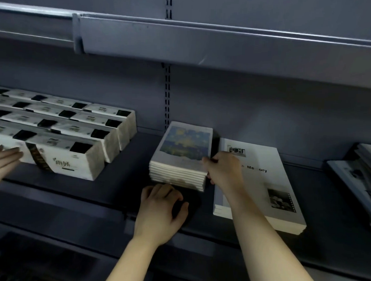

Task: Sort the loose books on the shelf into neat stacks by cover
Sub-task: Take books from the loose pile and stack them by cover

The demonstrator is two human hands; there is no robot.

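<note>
The blue-cover stack (180,161) sits on the shelf (114,190) just behind the left hand (160,205), whose fingers are curled and empty; the right hand (223,169) has its fingers pinching the stack's right edge; a lopsided pull there could fan the top copies onto the white stack (280,187) beside them.

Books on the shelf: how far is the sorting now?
Done: the blue-cover stack and the white stack look neat. In hand: the right hand grips the blue-cover stack's side, the left hand rests at its front. Left: the untidy pile at far right.
</note>
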